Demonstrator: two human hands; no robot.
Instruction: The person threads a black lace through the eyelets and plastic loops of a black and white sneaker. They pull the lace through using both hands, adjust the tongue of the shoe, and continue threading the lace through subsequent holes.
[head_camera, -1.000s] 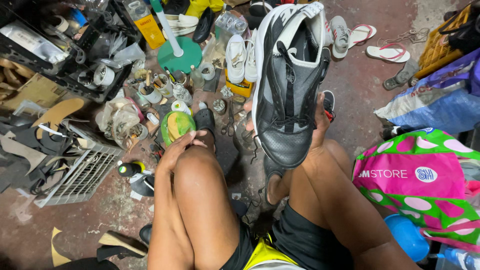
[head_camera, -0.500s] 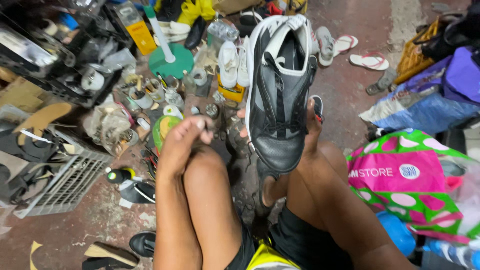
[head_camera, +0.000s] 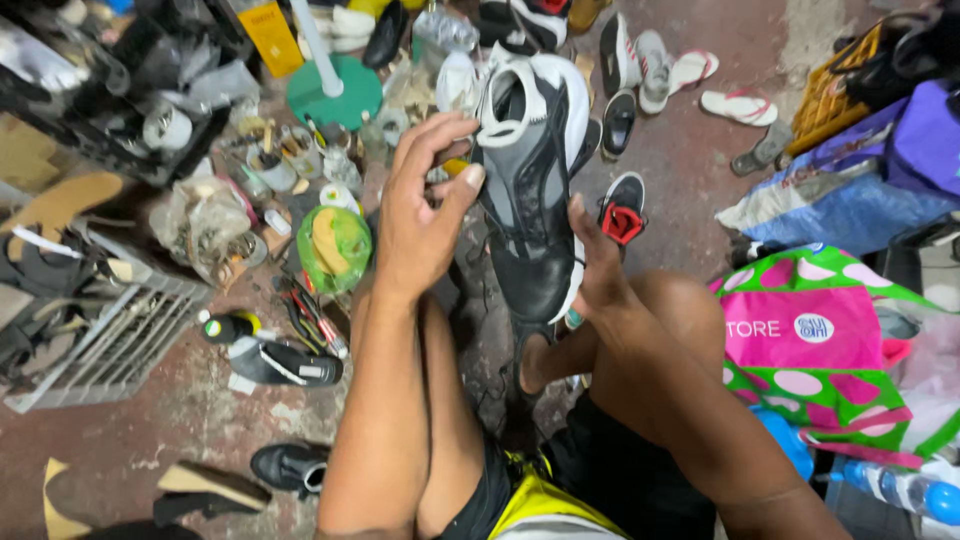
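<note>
1. Many things lie scattered on the worn reddish concrete floor (head_camera: 180, 430), which looks stained and rough: loose shoes, small tins and tools.
2. A round green base with a white pole (head_camera: 335, 92) stands at the top, and a grey metal grid rack (head_camera: 110, 345) lies flat at the left.
3. A glossy pink and green bag with white dots (head_camera: 815, 350) sits at the right, next to a blue woven sack (head_camera: 840, 205). A white flip-flop sandal with red strap (head_camera: 738, 105) lies well apart near the top.
4. The black, grey and white sports shoe (head_camera: 535, 190) is held up between the knees, above the floor, its toe pointing down and its white collar up. The upper looks smooth and a little shiny, with a white edge along the sole.
5. The right hand (head_camera: 600, 270) grips the shoe at its lower right side, fingers closed on it.
6. The left hand (head_camera: 420, 215) is raised just beside the shoe's left side, fingers slightly apart and curved; the thumb tip touches the shoe.
</note>
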